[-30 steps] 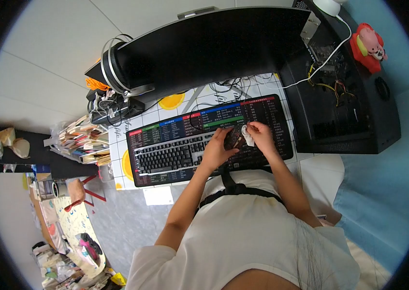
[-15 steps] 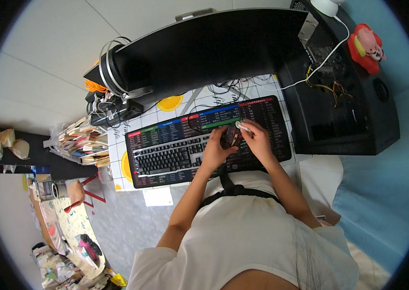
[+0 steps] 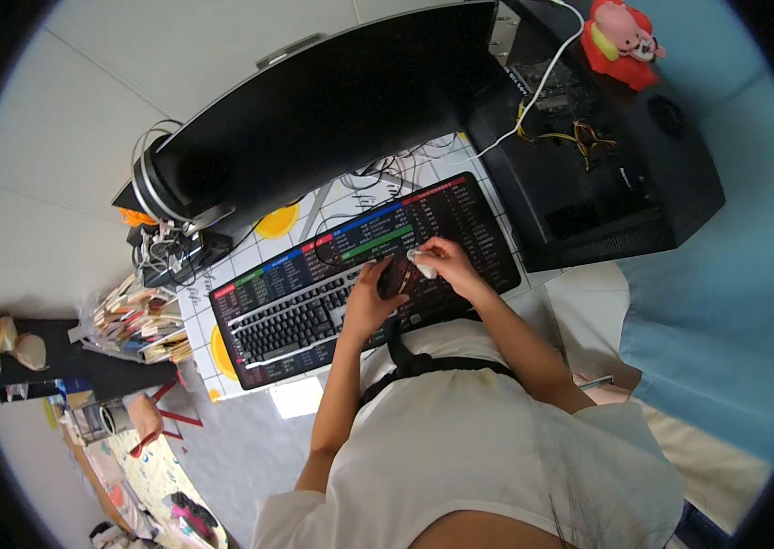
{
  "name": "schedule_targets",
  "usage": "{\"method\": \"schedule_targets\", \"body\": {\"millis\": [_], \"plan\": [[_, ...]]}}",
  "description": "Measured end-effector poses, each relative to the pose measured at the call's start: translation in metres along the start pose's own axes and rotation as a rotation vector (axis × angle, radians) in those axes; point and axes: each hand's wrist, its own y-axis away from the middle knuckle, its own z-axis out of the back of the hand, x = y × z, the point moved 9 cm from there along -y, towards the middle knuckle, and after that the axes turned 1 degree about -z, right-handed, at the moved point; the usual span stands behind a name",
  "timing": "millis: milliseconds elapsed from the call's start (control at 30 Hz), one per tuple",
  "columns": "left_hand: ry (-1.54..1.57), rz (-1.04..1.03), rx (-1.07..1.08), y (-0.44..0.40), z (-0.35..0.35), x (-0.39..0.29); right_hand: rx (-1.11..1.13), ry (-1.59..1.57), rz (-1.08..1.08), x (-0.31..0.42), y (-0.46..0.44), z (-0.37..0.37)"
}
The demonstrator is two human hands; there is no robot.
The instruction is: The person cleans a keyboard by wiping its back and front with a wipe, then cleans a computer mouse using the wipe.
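Note:
My left hand [image 3: 369, 304] grips a small dark object [image 3: 395, 276], which looks like a computer mouse, at its left side, with thumb and fingers around it. In my right hand [image 3: 449, 265] a crumpled white wipe or cloth [image 3: 424, 266] is pinched, touching or just above the object's right side. Both hands are over the printed black desk mat [image 3: 471, 240]. Left of them lies the black and silver keyboard [image 3: 288, 328], its right end close to my left hand.
A wide black monitor [image 3: 332, 101] stands behind the mat, with headphones [image 3: 154, 188] at its left end. The open black computer case [image 3: 579, 197] is at the right, a pink and red figure [image 3: 623, 37] on it. Papers [image 3: 135, 316] and cables [image 3: 167, 256] are at the left.
The view has turned and shifted, so the desk appears tilted. My right hand with the white wipe moved left onto the dark object and now sits at its right side.

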Motion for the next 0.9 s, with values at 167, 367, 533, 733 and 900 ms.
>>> {"method": "schedule_targets", "body": {"millis": [167, 367, 533, 733, 900], "plan": [[-0.158, 0.126, 0.083, 0.008, -0.014, 0.003, -0.004, 0.146, -0.031, -0.007, 0.000, -0.006], [-0.329, 0.109, 0.040, 0.007, -0.015, 0.003, -0.151, 0.197, 0.093, -0.014, -0.007, 0.001], [-0.382, 0.157, 0.035, 0.004, -0.014, -0.004, -0.299, 0.245, 0.171, -0.003, 0.000, 0.008], [-0.404, 0.124, 0.055, 0.008, -0.014, 0.000, 0.019, 0.200, -0.034, -0.012, -0.003, -0.006], [-0.417, 0.101, 0.039, 0.006, -0.013, 0.001, -0.082, 0.101, -0.137, -0.024, 0.000, -0.004]]}}
